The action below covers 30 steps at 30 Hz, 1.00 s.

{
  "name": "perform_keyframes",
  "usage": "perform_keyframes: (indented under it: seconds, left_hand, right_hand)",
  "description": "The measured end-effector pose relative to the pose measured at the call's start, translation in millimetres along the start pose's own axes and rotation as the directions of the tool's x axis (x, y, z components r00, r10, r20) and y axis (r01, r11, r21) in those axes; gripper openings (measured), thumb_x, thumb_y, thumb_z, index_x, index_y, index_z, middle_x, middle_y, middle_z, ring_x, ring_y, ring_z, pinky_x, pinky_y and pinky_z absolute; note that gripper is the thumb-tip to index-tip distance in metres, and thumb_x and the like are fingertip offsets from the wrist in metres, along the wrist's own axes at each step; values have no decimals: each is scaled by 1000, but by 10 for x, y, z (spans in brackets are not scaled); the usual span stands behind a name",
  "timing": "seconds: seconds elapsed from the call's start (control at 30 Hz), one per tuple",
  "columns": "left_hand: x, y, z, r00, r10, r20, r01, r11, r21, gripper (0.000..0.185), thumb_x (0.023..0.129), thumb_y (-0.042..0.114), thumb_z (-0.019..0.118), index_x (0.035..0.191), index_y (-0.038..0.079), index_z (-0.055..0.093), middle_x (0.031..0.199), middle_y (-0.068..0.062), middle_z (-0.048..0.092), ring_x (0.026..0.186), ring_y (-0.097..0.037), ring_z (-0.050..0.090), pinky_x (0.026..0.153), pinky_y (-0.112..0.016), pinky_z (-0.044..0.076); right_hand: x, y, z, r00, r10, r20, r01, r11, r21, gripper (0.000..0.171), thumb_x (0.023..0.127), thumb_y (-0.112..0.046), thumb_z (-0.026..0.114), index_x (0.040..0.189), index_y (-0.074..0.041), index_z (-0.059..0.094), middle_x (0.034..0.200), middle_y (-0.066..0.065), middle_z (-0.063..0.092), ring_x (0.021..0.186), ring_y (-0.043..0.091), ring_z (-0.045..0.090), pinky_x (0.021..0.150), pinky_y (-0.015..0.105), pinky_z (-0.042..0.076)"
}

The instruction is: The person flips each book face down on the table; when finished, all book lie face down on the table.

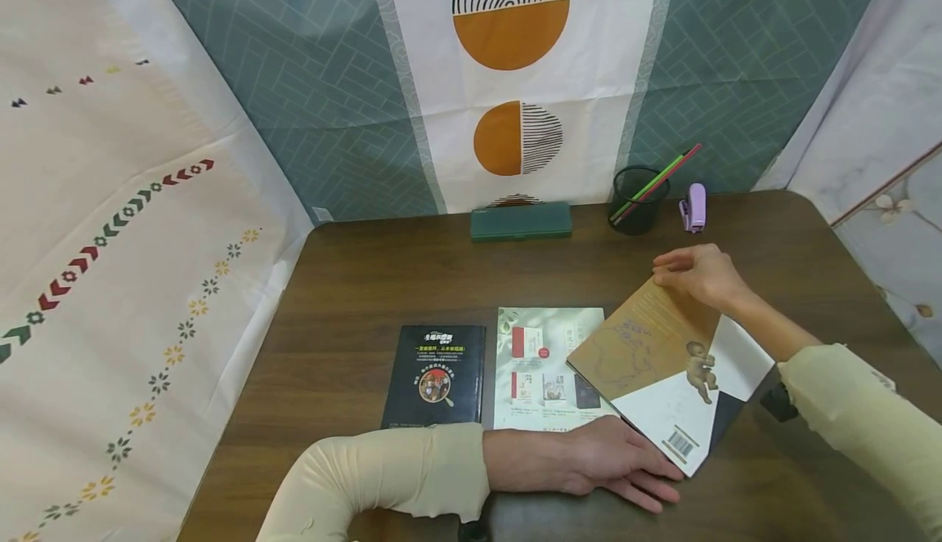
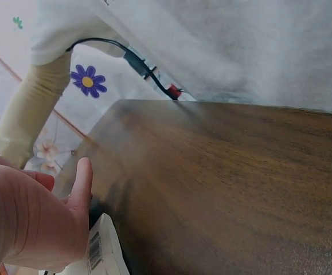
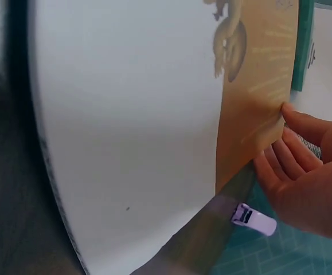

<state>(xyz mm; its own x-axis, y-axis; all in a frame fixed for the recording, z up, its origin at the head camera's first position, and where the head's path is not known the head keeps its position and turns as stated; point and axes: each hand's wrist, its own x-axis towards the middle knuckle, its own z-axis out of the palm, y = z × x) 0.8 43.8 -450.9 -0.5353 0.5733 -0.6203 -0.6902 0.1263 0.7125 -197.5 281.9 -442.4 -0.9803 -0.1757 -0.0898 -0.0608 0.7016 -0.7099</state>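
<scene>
Book (image 1: pixel 662 370) tan and white, barcode corner, figure print, lying askew.

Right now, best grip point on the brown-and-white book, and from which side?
Probably the far top corner of the brown-and-white book, from the right. The book lies tilted, overlapping the pale green book, so that corner stands free; the right hand already pinches it. The left hand rests flat by the near barcode corner, steadying it.
</scene>
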Motion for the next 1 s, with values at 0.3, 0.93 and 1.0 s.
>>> perform_keyframes:
  seconds: [0.3, 0.93, 1.0]
  left_hand:
    - [-87, 107, -54, 994, 10, 110, -16, 998, 57, 13, 104, 1, 62, 112, -3, 72, 113, -17, 78, 111, -37, 74, 86, -42, 63]
    - [7, 633, -884, 797, 530, 290, -372, 54, 927, 58, 96, 31, 82, 148, 13, 62, 135, 4, 71, 109, -1, 65, 86, -11, 47]
    - [32, 651, -942, 789, 536, 299, -336, -31, 941, 69, 93, 36, 85, 152, 14, 57, 140, 3, 68, 113, -5, 62, 89, -14, 46]
  right_hand:
    - [-36, 22, 14, 993, -120, 1, 120, 987, -112, 44, 99, -13, 76, 133, 13, 65, 127, 30, 69, 119, 52, 65, 102, 65, 48]
    - [-585, 371, -120, 950, -223, 218, 252, 960, -118, 106, 78, -32, 96, 157, 10, 39, 154, 39, 45, 139, 57, 45, 108, 73, 38]
    - [-645, 400, -137, 951, -209, 229, 243, 962, -129, 108, 78, -34, 97, 157, 10, 38, 155, 39, 43, 140, 59, 43, 108, 74, 38]
